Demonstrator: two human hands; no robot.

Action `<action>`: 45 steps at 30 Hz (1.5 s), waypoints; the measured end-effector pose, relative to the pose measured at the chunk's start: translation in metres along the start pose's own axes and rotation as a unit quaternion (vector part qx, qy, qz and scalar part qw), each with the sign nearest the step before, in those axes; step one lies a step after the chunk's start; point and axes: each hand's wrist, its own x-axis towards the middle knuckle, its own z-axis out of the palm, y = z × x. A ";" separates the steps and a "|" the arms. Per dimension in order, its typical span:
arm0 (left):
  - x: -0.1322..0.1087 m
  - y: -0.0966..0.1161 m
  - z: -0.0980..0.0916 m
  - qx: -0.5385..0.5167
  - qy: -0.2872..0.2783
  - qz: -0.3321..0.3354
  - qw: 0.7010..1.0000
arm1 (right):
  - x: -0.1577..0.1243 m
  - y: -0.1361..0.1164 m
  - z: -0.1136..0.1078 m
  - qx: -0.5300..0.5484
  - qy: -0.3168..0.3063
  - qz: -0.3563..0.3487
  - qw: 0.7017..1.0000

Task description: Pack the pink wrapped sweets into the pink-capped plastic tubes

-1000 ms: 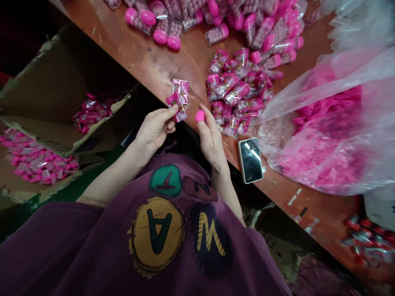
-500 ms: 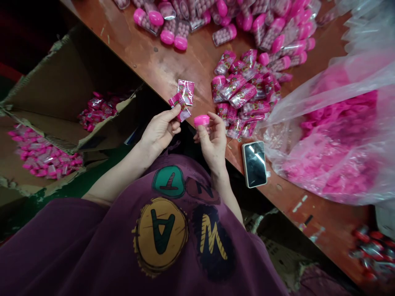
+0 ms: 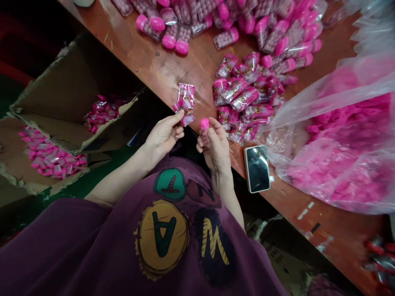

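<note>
Between the thumb and fingers of my left hand (image 3: 166,133) are pink printed wrapper sleeves (image 3: 185,110), held at the table's edge. Another printed wrapper (image 3: 187,92) lies flat on the table just beyond them. My right hand (image 3: 216,144) is closed around a small clear bottle of pink candy balls (image 3: 205,129), its bright pink cap pointing up and away from me. To the right of that hand lies a heap of bottles in printed sleeves (image 3: 243,96). Farther back is a large pile of bottles without sleeves (image 3: 226,38).
A phone (image 3: 257,168) lies near the table's front edge. Beside it, a big clear plastic bag (image 3: 339,164) holds pink pieces. Cardboard boxes (image 3: 46,96) with wrapped bottles stand at lower left, below the brown table (image 3: 166,74). Red-capped items (image 3: 381,255) sit at far right.
The bottle in my right hand has turned, so its cap is seen more end-up and its body shows below. My left hand keeps hold of the wrapper sleeves. The whole view has shifted slightly.
</note>
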 end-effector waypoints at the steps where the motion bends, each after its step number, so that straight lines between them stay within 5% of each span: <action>1: 0.000 0.000 0.000 0.003 0.003 -0.002 1.000 | 0.001 -0.001 0.000 0.013 -0.011 0.015 1.000; 25: -0.002 -0.014 0.014 -0.009 -0.012 -0.018 1.000 | -0.010 0.017 0.015 -0.080 0.053 -0.102 0.990; 45: -0.011 -0.021 0.014 0.070 -0.083 -0.021 0.994 | -0.003 0.027 0.009 -0.079 0.023 -0.042 0.996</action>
